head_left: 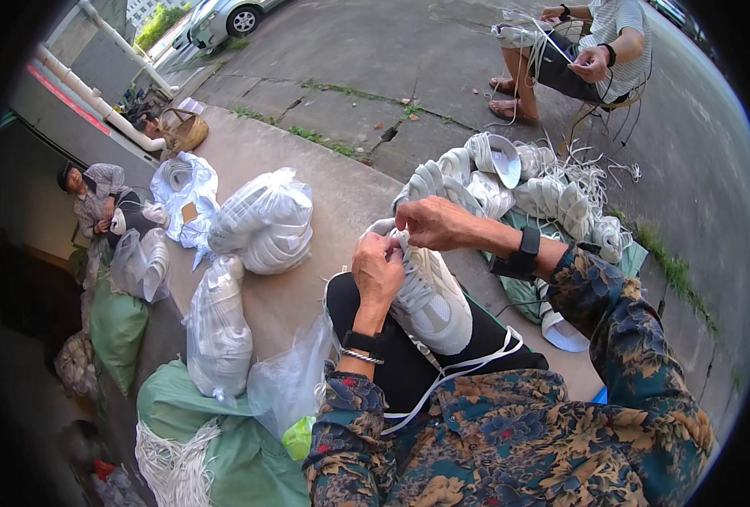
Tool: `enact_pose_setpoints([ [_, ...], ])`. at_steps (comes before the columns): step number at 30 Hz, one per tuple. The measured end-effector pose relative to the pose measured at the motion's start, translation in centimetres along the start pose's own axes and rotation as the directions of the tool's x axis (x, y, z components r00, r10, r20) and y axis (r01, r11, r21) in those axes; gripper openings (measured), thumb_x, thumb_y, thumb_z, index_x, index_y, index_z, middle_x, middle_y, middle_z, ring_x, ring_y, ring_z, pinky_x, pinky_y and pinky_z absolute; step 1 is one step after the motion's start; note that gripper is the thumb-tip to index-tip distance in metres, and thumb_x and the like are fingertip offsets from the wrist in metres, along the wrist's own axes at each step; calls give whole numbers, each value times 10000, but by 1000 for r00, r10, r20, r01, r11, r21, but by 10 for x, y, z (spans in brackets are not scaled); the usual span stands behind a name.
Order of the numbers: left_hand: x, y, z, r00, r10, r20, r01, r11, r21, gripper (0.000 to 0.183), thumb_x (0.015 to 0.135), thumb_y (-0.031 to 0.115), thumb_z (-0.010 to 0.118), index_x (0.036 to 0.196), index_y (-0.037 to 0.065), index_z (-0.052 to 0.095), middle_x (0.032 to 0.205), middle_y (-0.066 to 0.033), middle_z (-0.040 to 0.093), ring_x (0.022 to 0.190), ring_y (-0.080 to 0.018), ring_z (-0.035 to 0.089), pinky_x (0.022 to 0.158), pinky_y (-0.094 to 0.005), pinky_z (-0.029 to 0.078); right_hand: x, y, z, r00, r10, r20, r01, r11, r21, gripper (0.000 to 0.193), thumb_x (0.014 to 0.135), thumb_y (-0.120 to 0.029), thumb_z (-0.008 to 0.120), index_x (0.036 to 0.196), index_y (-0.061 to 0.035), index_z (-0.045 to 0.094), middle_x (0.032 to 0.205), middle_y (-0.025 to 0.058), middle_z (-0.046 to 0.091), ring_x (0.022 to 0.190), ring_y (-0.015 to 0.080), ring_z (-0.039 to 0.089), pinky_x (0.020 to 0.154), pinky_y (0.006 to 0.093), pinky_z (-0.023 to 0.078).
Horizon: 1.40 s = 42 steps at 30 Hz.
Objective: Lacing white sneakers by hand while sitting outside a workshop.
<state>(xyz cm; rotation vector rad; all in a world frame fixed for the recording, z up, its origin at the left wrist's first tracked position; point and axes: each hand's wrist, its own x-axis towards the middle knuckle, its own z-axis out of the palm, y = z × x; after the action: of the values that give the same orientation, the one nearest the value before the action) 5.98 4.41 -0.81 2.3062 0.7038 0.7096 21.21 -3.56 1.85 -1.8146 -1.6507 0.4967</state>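
Observation:
A white and pale grey sneaker (432,311) lies on my black-covered lap, its toe toward me. At its upper end, my left hand (378,272) is closed on the edge by the lace holes. My right hand (432,225) meets it there, fingertips pinched together on what looks like the shoelace; the exact grip is partly hidden by the fingers. Loose white laces (476,365) trail across my lap below the toe.
More sneakers (552,198) and laces are heaped on green sacking to the right. Plastic bags of shoes (265,221) stand left, near a green sack (248,448) with a bundle of white laces (176,448). One person (616,59) sits far right holding laces; another (103,194) sits left.

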Motion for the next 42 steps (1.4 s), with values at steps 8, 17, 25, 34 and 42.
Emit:
enact_pose_setpoints([
  [8, -14, 10, -27, 994, 101, -29, -88, 949, 304, 65, 680, 27, 602, 745, 29, 607, 996, -127, 522, 998, -316, 480, 800, -424, 398, 4, -10, -7, 986, -25, 167, 17, 999, 49, 284, 717, -102, 573, 993, -81, 633, 688, 105, 591, 669, 235, 591, 601, 357, 444],
  [17, -79, -43, -95, 970, -196, -145, 223, 954, 201, 137, 714, 28, 624, 849, 36, 614, 970, -117, 549, 939, -285, 528, 796, -385, 422, 12, 13, 7, 997, 80, 1, -76, 946, 316, 253, 773, -188, 573, 954, -26, 646, 756, 88, 619, 713, 182, 594, 651, 325, 466],
  [25, -88, -40, -76, 917, -384, -103, 335, 886, -320, 181, 789, 57, 589, 956, -12, 601, 796, -91, 637, 713, -162, 601, 682, -284, 477, 42, 31, 26, 960, 252, 120, -279, 863, 421, 304, 746, -110, 564, 1008, 35, 614, 879, 84, 638, 821, 163, 588, 714, 298, 471],
  [34, -74, -8, -48, 812, -521, 263, 561, 570, -601, 244, 897, 113, 500, 1100, -20, 517, 949, -104, 612, 775, -143, 604, 649, -247, 505, 20, 94, 13, 862, 384, 331, -415, 159, 896, 257, 800, -50, 533, 1043, 1, 600, 986, 67, 637, 821, 124, 612, 670, 234, 498],
  [42, -58, -18, -3, 654, -597, 465, 751, 436, -496, 513, 927, 414, 428, 1290, 55, 381, 1131, -98, 524, 955, -190, 526, 819, -344, 424, -21, 97, 7, 987, 49, 151, -127, -325, 937, 308, 914, -214, 449, 1127, -17, 552, 1040, 69, 630, 914, 168, 597, 893, 306, 454],
])
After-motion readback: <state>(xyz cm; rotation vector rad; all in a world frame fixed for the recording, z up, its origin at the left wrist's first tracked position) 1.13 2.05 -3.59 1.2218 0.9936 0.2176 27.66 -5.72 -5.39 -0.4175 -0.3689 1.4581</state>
